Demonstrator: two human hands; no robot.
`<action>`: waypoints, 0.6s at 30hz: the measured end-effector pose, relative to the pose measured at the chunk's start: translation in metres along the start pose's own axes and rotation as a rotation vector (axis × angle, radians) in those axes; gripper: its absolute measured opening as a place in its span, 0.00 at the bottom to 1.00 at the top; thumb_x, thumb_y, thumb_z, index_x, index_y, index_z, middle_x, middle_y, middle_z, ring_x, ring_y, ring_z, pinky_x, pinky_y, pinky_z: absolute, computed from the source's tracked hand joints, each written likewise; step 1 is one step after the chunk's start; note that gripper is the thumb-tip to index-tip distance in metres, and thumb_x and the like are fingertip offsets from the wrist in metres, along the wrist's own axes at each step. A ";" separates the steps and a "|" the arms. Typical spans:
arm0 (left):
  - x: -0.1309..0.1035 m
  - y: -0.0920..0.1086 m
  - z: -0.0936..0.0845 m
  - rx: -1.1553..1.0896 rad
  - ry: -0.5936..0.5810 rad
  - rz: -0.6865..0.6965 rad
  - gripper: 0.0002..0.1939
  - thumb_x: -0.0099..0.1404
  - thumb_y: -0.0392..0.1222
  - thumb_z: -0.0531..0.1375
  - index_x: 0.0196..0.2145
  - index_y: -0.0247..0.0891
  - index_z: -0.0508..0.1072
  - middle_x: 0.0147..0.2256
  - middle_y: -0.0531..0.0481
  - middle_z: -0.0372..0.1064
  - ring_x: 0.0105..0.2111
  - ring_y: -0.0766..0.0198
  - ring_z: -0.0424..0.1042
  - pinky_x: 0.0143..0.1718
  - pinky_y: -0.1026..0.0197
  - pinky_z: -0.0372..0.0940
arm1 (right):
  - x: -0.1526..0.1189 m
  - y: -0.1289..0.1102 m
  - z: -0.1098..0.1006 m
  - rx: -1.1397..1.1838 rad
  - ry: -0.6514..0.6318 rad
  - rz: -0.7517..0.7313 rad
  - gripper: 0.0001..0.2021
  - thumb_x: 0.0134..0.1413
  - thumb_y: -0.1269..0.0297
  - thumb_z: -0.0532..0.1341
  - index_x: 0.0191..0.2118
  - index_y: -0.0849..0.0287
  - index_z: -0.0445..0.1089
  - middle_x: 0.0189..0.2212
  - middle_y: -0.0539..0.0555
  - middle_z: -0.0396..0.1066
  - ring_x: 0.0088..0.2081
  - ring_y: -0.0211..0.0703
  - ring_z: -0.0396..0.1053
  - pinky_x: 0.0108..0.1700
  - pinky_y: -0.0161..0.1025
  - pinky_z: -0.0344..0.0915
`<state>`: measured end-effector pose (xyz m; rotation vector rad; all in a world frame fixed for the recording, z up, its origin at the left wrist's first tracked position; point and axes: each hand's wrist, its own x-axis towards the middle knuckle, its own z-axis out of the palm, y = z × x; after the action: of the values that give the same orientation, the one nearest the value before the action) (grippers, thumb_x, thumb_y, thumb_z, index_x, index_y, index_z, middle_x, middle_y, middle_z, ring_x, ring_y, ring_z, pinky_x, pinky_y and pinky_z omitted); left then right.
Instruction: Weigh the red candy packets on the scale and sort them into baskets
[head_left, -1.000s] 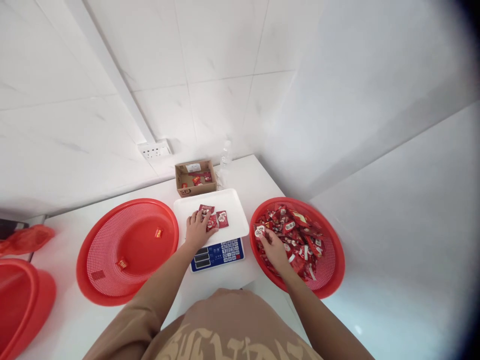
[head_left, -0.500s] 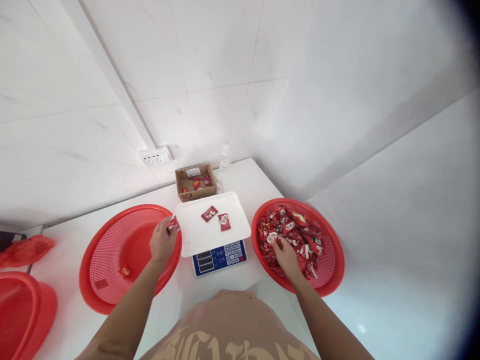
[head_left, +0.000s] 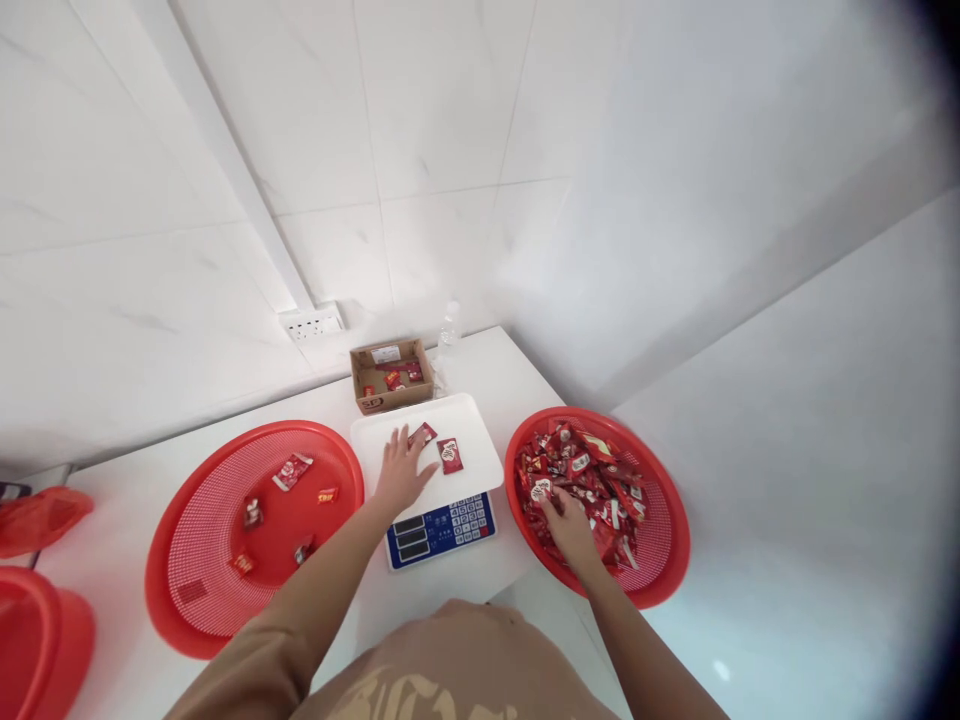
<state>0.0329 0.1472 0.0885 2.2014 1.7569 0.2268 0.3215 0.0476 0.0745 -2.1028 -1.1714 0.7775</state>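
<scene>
"Both hands, how do they stand?"

"Left hand is spread wide above the white tray. Its fingers partly cover a dark red packet; whether they touch it, one cannot tell. Right hand is narrow: thumb and fingers pinch a printed packet, held over the right basket."

"And around them, beginning from the largest?"

"First, the white wall, behind the white table. Then come the red ones: the right basket carries a heap of red packets, the left basket is on the other side, and at the far left a third red container is cut by the edge of the view. Between the two baskets is a scale with blue panel."

"And after the scale?"

"A red plastic bag far to the left, a small carton behind the tray, a socket on the wall, and a clear bottle just beside the carton."

"Does anything stand in the way?"

"Yes. The left forearm hides some rim of the left basket, and the tray hides the panel's upper keys."

"The smallest things?"

"Five scattered pieces lie in the left basket. On the tray, one white-marked packet lies flat, just beside the dark red packet."
</scene>
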 end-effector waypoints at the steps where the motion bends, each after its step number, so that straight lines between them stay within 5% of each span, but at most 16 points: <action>1: 0.009 0.011 0.005 -0.006 -0.038 -0.002 0.31 0.63 0.57 0.50 0.61 0.45 0.54 0.64 0.38 0.41 0.63 0.42 0.40 0.58 0.39 0.46 | -0.002 0.000 -0.002 0.006 0.001 -0.001 0.22 0.46 0.51 0.53 0.42 0.61 0.69 0.41 0.61 0.73 0.45 0.53 0.69 0.49 0.48 0.62; 5: 0.028 0.037 0.017 -0.001 -0.077 0.051 0.28 0.59 0.54 0.56 0.56 0.46 0.62 0.63 0.38 0.45 0.62 0.37 0.42 0.55 0.30 0.41 | -0.012 0.005 -0.008 0.040 0.008 0.042 0.21 0.46 0.50 0.54 0.40 0.59 0.69 0.38 0.59 0.74 0.42 0.52 0.70 0.45 0.47 0.64; 10: 0.027 0.035 0.019 -0.052 -0.052 0.122 0.20 0.62 0.33 0.51 0.51 0.43 0.66 0.53 0.43 0.63 0.52 0.54 0.63 0.51 0.50 0.60 | -0.019 0.021 -0.008 0.069 0.020 0.098 0.18 0.45 0.50 0.55 0.38 0.56 0.69 0.33 0.55 0.75 0.38 0.52 0.72 0.42 0.48 0.66; 14: 0.014 0.015 0.001 -0.127 0.035 0.052 0.22 0.58 0.26 0.47 0.48 0.40 0.67 0.46 0.45 0.67 0.44 0.61 0.68 0.45 0.59 0.65 | -0.016 0.023 -0.005 0.063 0.022 0.086 0.18 0.45 0.51 0.55 0.39 0.56 0.70 0.35 0.56 0.74 0.39 0.52 0.72 0.43 0.48 0.66; 18: -0.019 -0.029 -0.037 -0.181 0.182 -0.111 0.22 0.61 0.31 0.45 0.52 0.37 0.62 0.47 0.41 0.65 0.42 0.58 0.69 0.46 0.53 0.66 | -0.008 0.014 -0.008 0.009 0.038 0.039 0.20 0.47 0.53 0.54 0.42 0.58 0.70 0.39 0.58 0.74 0.43 0.52 0.70 0.48 0.48 0.63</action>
<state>-0.0100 0.1398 0.1147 2.0033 1.8640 0.5532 0.3313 0.0326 0.0707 -2.1296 -1.1082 0.7551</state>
